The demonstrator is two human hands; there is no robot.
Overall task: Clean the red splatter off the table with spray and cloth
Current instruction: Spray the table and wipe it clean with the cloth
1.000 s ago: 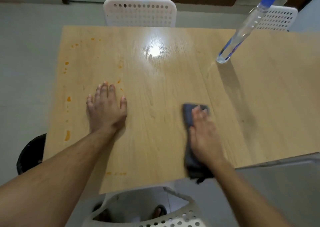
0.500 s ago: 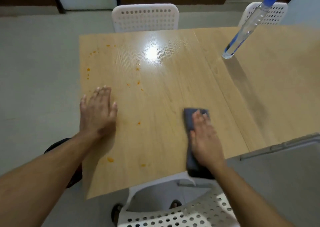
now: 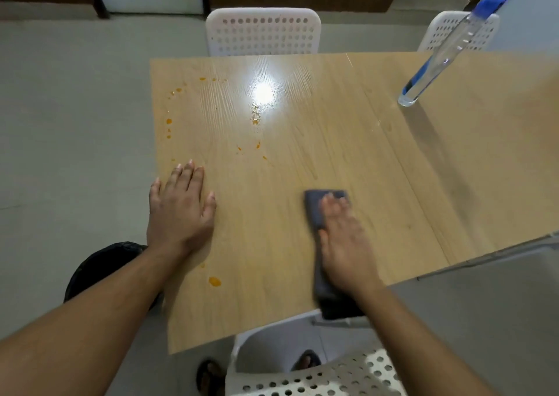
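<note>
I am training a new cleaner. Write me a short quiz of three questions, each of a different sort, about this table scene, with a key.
1. True or false: the right hand presses flat on the cloth.
2. Where does the spray bottle stand? A) far right of the table B) on a chair C) in the left hand
3. Fill in: the orange spots lie mostly on the table's ____ side.

Key: 1 true; 2 A; 3 left.
</note>
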